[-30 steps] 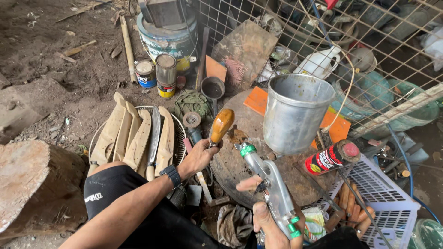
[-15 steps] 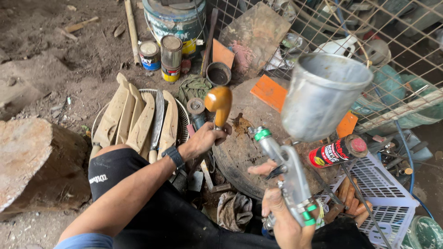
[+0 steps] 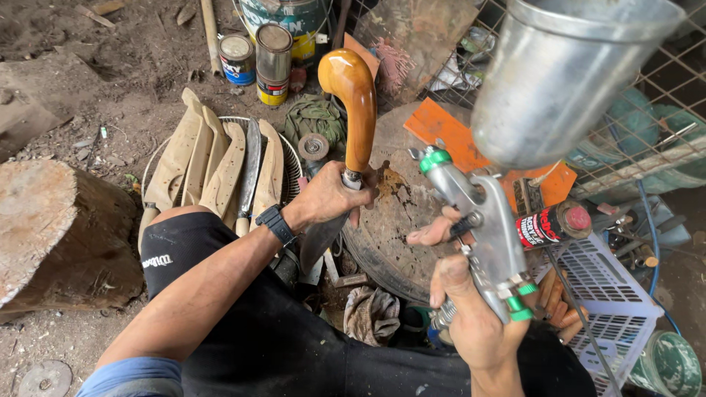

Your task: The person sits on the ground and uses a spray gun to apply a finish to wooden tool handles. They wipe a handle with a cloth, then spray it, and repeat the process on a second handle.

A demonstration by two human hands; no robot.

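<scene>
Left hand [image 3: 327, 197] clenched at knife [image 3: 347, 121] ferrule—glossy handle likely slippery; right hand [image 3: 471, 316] gripping spray gun [image 3: 485, 220], three o'clock—top-heavy.

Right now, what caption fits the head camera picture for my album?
Left hand holds a knife by its curved, glossy orange-brown wooden handle while right hand aims a silver metal-cupped spray gun at it.

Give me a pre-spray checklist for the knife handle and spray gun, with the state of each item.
1. Left hand grips the knife at the bolster, handle up: ok.
2. Right hand holds the spray gun, finger on the trigger: ok.
3. Nozzle points toward the handle: ok.
4. Cup seated on the gun: ok.
5. Paint level in the cup: cannot tell.
6. Air hose connected: cannot tell.
</scene>
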